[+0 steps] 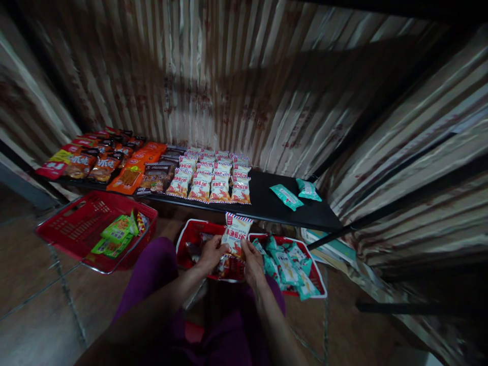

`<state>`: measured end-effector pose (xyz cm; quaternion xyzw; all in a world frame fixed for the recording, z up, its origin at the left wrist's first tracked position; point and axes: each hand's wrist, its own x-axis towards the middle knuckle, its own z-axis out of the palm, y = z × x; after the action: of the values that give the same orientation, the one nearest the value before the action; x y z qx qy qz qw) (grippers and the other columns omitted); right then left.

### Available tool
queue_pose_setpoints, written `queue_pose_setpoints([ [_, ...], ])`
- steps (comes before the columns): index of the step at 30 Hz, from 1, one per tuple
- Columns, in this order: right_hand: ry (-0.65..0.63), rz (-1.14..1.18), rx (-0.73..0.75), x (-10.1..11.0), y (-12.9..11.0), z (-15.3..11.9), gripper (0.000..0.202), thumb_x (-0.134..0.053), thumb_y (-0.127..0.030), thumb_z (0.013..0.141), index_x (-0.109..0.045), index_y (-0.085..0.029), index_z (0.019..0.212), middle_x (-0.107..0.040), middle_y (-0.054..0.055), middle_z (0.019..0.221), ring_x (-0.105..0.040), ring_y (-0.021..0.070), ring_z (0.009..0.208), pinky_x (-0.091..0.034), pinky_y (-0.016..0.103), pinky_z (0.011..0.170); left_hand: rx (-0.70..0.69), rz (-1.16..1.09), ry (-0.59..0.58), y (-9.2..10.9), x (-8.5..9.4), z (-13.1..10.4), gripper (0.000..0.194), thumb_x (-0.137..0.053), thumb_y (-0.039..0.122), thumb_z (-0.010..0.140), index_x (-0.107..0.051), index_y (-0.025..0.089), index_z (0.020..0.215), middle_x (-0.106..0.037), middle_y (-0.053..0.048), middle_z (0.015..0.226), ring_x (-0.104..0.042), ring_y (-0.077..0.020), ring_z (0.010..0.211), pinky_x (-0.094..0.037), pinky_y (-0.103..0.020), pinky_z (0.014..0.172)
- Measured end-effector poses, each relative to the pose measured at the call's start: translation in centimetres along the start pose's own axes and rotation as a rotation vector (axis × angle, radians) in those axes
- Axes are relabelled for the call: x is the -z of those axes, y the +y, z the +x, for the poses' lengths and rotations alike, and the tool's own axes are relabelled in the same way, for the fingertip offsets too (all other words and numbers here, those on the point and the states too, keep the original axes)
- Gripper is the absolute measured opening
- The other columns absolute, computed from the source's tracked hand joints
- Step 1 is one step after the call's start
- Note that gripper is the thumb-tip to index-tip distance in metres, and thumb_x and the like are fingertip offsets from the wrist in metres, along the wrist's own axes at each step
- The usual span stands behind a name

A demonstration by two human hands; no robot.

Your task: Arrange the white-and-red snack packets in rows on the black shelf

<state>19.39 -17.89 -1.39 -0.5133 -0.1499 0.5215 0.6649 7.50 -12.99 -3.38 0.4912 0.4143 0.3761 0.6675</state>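
Observation:
Between my two hands is a white snack bag [235, 235] with red print and striped ends, held upright just in front of the shelf edge. My left hand [212, 253] pinches its lower left side, and my right hand [251, 258] grips the lower right corner. Below them sits a red basket [183, 238] with a white rim, holding a few dark and white packets, partly hidden by my hands. Matching white bags [220, 188] stand in rows on the black shelf [263, 195] behind.
Right of my hands, a red basket [320, 284] holds teal packets [287, 267]. Two teal packets [286, 197] lie at the shelf's right. Orange bags [104, 165] and brown bags [155, 177] fill its left. A larger red basket [76, 223] with green packets [118, 231] stands at left.

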Motion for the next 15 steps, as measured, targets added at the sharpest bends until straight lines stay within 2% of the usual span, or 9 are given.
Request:
queue_pose_setpoints([
  [10,0.087,-0.031,0.058,0.2,-1.1,3.2,0.035,-0.076,-0.044,0.060,-0.067,-0.020,0.084,-0.073,0.002,0.076,-0.068,0.0205,0.069,-0.055,0.032,0.063,0.012,0.171,0.040,0.6,-1.7,3.3,0.023,-0.060,0.018,0.072,-0.061,0.018,0.095,-0.069,-0.004,0.092,-0.063,-0.0178,0.088,-0.047,-0.033,0.084],
  [15,0.084,-0.047,0.069,0.1,-1.5,4.8,0.040,-0.077,-0.041,0.059,-0.067,-0.020,0.091,-0.073,0.003,0.078,-0.068,0.0213,0.069,-0.055,0.032,0.062,-0.024,0.173,0.089,0.4,-2.1,4.7,0.039,-0.060,0.017,0.072,-0.056,0.020,0.110,-0.068,-0.005,0.098,-0.063,-0.0181,0.092,-0.047,-0.034,0.086],
])
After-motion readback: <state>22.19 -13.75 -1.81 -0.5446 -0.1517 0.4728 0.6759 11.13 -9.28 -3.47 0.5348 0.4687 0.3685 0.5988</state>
